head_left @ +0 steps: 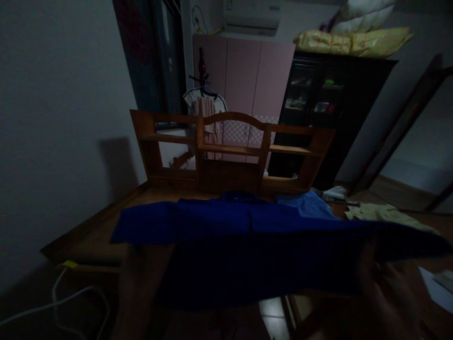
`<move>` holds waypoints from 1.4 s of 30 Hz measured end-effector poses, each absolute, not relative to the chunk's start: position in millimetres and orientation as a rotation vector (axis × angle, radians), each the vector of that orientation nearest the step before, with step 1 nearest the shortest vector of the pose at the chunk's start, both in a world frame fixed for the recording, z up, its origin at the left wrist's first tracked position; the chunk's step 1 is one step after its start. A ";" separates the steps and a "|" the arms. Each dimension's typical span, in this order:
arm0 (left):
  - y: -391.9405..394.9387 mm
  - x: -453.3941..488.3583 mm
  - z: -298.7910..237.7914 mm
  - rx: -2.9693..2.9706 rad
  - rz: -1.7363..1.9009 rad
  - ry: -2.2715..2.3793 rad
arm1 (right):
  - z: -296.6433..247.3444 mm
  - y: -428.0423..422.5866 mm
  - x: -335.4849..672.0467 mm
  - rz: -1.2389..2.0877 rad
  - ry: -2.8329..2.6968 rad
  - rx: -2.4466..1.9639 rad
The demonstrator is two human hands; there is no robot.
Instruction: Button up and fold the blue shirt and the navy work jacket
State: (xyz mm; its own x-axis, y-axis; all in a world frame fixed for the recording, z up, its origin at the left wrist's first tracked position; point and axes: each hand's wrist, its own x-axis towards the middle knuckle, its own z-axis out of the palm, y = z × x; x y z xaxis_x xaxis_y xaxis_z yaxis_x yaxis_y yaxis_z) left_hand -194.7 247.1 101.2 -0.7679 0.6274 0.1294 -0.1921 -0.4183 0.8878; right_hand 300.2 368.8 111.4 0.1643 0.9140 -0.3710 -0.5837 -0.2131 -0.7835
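Note:
A dark blue shirt [212, 219] is stretched out between my two hands, its collar pointing away from me over the wooden desk [95, 236]. Its near part hangs down in deep shadow. On the left, my left hand [145, 264] holds the shirt from below, with the fingertips hidden by the cloth. At the opposite side, my right hand [384, 278] grips the shirt's edge; it is dim and somewhat blurred. Just beyond the shirt, a lighter blue garment [307, 205] lies on the desk, with a pale yellowish garment [385, 213] to its right.
A wooden shelf unit [230, 150] rises along the desk's back. White cable [54, 295] loops at lower left. White paper [437, 288] lies at right. Behind stand a clothes rack [202, 66], a pink wardrobe [242, 75] and a black cabinet [354, 94].

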 end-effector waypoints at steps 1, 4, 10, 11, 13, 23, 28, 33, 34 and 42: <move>257.9 -198.6 106.0 0.620 2.227 1.177 | 121.7 381.9 289.6 1.502 -0.359 -0.850; 303.8 -218.7 116.9 0.466 2.223 0.613 | 141.0 435.3 253.4 1.606 -0.386 -0.411; 404.2 -264.0 108.4 0.220 2.022 0.705 | 109.2 535.9 208.6 1.626 -0.611 -0.727; 415.2 -269.3 103.9 0.230 2.013 0.760 | 100.9 545.9 206.5 1.648 -0.612 -0.752; 430.9 -279.2 94.6 0.266 2.017 0.895 | 87.5 560.1 205.7 1.675 -0.630 -0.805; 436.4 -329.7 65.0 0.921 1.787 1.860 | 67.6 592.6 221.4 1.432 -1.042 -1.104; 441.5 -332.6 79.7 1.329 1.519 2.101 | 80.2 610.7 207.5 1.108 -1.546 -1.216; 484.5 -274.0 100.6 1.789 1.230 2.025 | 88.1 636.5 173.5 0.883 -2.039 -1.204; 494.5 -255.9 99.6 1.879 1.147 1.966 | 85.5 642.0 167.5 0.838 -2.098 -1.228; 535.9 -180.7 46.6 2.165 0.715 1.837 | 39.6 667.2 159.8 0.417 -2.238 -1.445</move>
State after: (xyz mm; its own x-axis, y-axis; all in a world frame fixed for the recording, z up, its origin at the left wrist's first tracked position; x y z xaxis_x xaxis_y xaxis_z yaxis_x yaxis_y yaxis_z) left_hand -180.7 535.9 46.6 0.1038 0.9691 0.2239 0.8655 -0.1989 0.4598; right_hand 159.8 667.2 39.6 -0.3560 0.9128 0.2003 0.7795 0.4083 -0.4750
